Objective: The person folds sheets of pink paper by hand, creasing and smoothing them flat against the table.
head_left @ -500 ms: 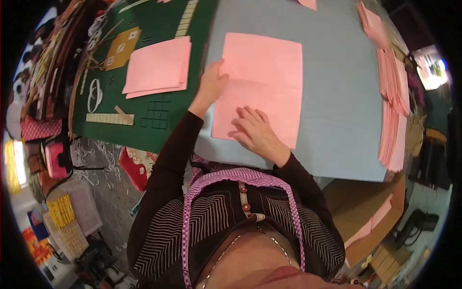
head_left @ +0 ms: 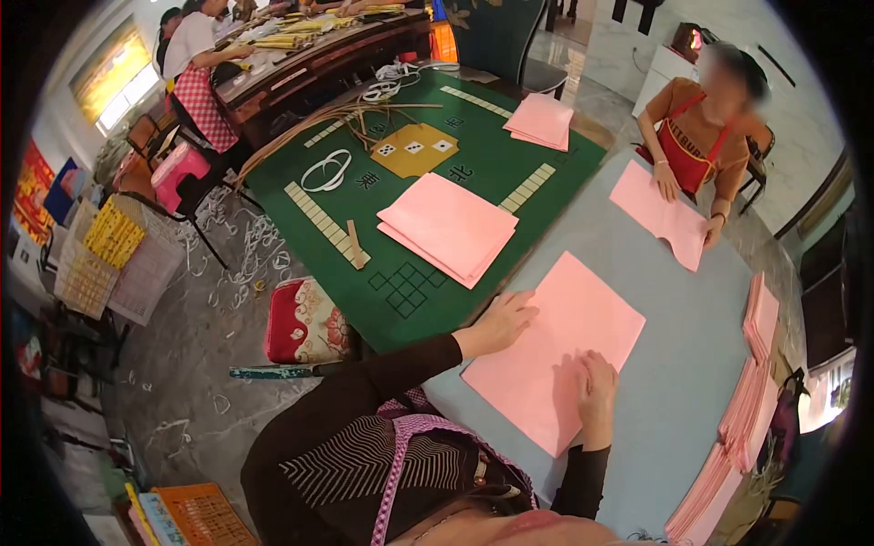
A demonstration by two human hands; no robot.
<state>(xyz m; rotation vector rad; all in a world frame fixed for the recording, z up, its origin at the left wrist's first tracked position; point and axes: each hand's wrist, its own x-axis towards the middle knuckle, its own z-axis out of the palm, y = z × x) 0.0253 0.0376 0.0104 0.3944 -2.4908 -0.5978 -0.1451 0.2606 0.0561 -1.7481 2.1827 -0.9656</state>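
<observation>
A flat pink sheet (head_left: 557, 318), paper or thin cloth, lies on the grey-blue table top (head_left: 674, 364) in front of me. My left hand (head_left: 501, 323) rests on its left edge, fingers stretched out and holding nothing. Over the sheet's lower right part is my right hand (head_left: 597, 389), fingers loosely curved, with a shadow beneath them. I cannot tell if those fingertips touch the sheet. To the left, a small stack of pink sheets (head_left: 448, 226) lies on the green game mat (head_left: 355, 305).
More pink stacks (head_left: 748, 409) line the table's right edge. Across the table, a person in a red apron (head_left: 683, 155) handles another pink sheet (head_left: 657, 214). A further pink stack (head_left: 540, 120) sits at the mat's far corner. A red patterned cushion (head_left: 305, 323) is at lower left.
The view has turned and tilted up, bringing the co-worker and the room into sight. My left hand stays at the sheet's left edge; my right hand has shifted toward its right edge.
</observation>
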